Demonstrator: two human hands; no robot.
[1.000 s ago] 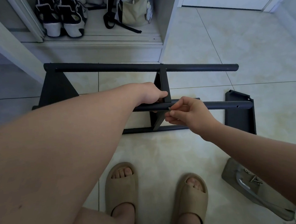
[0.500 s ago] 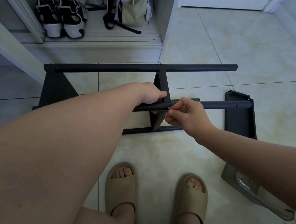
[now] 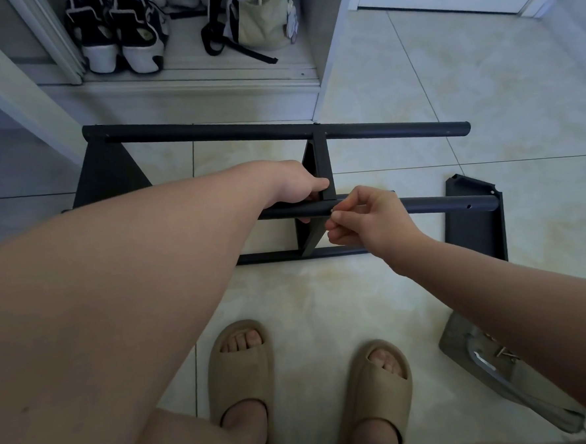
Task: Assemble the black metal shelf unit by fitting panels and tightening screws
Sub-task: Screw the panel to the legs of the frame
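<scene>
Two grips on one black tube (image 3: 438,204).
Person's left hand (image 3: 296,189) grips tube and panel (image 3: 322,158); right hand (image 3: 370,221) pinches a screw (image 3: 332,212) against it.

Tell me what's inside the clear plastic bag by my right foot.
Inside the clear plastic bag, a few silver screws and a curved shiny metal piece show. The right forearm covers its upper side, hiding the rest.

Bare forearms (image 3: 150,265), bare knee (image 3: 181,441), beige open-toe slides (image 3: 239,372), seemingly moulded foam
</scene>
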